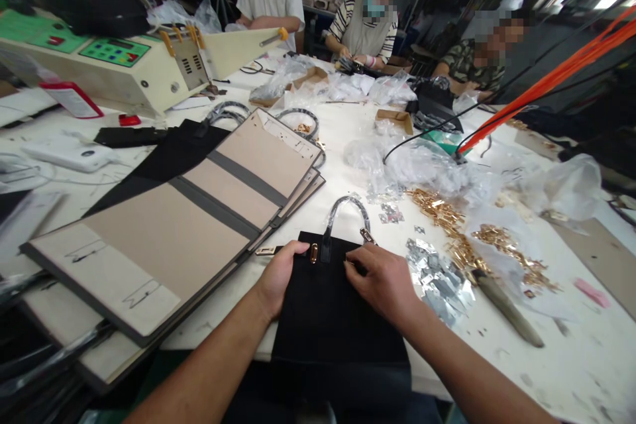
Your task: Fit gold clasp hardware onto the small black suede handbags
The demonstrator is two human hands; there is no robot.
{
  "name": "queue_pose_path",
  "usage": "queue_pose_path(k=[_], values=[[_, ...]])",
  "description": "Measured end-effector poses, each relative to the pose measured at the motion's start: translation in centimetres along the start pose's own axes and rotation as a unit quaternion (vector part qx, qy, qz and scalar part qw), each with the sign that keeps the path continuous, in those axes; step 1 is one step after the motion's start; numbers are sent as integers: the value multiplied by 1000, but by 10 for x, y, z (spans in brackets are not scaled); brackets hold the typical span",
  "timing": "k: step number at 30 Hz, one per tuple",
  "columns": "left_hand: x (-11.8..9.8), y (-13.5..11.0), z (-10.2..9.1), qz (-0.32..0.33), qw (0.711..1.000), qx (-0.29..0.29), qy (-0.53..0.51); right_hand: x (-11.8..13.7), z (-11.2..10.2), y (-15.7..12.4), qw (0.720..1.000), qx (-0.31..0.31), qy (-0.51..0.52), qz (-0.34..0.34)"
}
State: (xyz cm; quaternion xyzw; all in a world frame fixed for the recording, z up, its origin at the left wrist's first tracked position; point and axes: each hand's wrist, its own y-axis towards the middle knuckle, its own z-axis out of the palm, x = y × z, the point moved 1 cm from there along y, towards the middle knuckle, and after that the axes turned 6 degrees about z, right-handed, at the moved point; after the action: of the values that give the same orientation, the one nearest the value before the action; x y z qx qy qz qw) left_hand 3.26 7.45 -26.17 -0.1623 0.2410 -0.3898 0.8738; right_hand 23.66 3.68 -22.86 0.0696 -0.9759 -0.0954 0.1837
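Observation:
A black handbag panel lies at the table's front edge, its lower part hanging over. A loop handle wrapped in clear film rises from its top. My left hand grips the panel's left edge, thumb on top, beside a gold oval fitting. Another gold-tipped strap end sticks out to the left. My right hand is closed over the panel right of the handle, its fingertips pinched together; what they hold is too small to name. Just above it is a gold fitting.
Stacked beige-lined panels lie to the left. On the right are silver metal plates, gold fittings, a dark-handled tool and plastic bags. A cream machine stands back left; several people sit across the table. Orange cords hang down right.

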Motion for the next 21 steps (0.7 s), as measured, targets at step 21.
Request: queue_pose_path(k=[21], values=[[9, -44, 42, 100, 990, 15, 95, 1, 57, -43, 972, -186, -64, -131]])
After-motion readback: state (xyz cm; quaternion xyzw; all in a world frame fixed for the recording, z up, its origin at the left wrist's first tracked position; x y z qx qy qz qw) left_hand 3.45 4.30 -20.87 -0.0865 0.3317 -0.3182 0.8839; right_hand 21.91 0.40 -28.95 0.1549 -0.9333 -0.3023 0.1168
